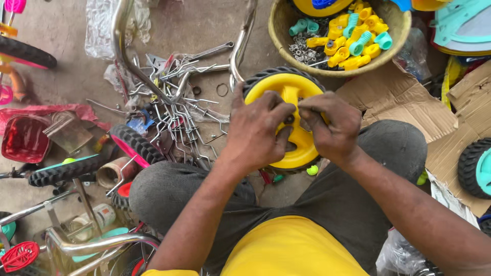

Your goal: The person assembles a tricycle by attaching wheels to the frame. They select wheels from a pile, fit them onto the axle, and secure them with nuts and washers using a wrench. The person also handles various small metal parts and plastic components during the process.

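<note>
The left hand (pixel 255 130) clamps the yellow wheel (pixel 286 89) at its hub, between the knees above the floor; the right hand (pixel 330 128) pinches a small part there. The wheel looks light, stiff, best gripped by its rubber tread. Fingers hide the hub piece.

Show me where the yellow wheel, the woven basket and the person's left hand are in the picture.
yellow wheel (pixel 286 87): head view, on the upper part of its yellow disc.
woven basket (pixel 279 30): head view, on its left rim.
left hand (pixel 255 130): head view, on the back of the hand.
</note>
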